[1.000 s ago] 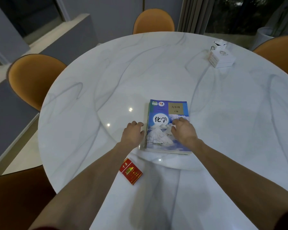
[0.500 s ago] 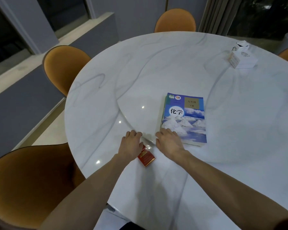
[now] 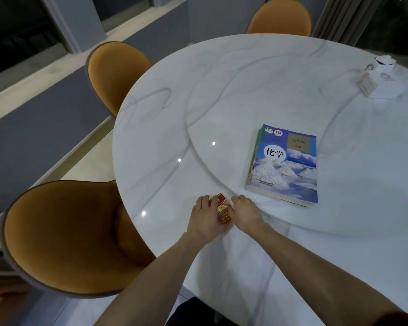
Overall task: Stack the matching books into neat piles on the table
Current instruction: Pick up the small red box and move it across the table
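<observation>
Books [image 3: 284, 164] stacked mid-desk, right of both hands. Left hand [image 3: 204, 218] and right hand [image 3: 246, 214] cup a red packet [image 3: 223, 211], fingers loosely curled; grip unclear. Risk: elbow nudging pile askew.

Blue-white book [image 3: 284, 164]; red-gold pack [image 3: 222, 209]; grey-veined white table [image 3: 245, 85].

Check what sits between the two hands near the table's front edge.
In the head view, a small red pack lies between the left hand and the right hand, both touching its sides on the table.
</observation>
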Motion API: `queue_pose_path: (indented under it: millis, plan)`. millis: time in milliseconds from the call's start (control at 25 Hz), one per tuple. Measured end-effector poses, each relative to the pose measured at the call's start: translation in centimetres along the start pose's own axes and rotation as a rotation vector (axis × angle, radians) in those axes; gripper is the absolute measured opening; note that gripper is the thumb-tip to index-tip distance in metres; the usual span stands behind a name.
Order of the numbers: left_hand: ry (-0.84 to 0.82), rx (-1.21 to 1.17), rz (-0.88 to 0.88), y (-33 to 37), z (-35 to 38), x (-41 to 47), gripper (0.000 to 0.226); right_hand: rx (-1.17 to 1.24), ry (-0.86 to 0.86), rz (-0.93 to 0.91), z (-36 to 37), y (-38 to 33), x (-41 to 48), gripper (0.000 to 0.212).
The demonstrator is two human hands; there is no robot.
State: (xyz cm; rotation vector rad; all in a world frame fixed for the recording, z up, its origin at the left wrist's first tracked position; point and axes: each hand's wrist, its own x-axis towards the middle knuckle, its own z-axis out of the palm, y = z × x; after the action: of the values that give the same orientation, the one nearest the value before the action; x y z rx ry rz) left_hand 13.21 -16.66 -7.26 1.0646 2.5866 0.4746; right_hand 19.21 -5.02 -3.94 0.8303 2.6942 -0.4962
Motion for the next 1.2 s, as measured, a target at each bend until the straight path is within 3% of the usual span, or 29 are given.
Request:
queue_pose_path:
  millis: [240, 600, 1200]
  plan:
    - [-0.003, 0.023, -0.028, -0.1, 2.2, 0.6, 0.100, 0.148, -0.008, 0.122, 1.4, -0.8, 1.3, 0.027]
    - [-0.005, -0.086, 0.035, -0.3, 1.8, 1.3, 0.084, 0.364, -0.005, 0.199, 1.5, -0.7, 2.0, 0.019]
    - [-0.046, -0.103, 0.456, 7.8, -3.3, 3.2, 0.091, 0.516, 0.323, 0.328, -5.7, 4.7, -4.1, 0.026]
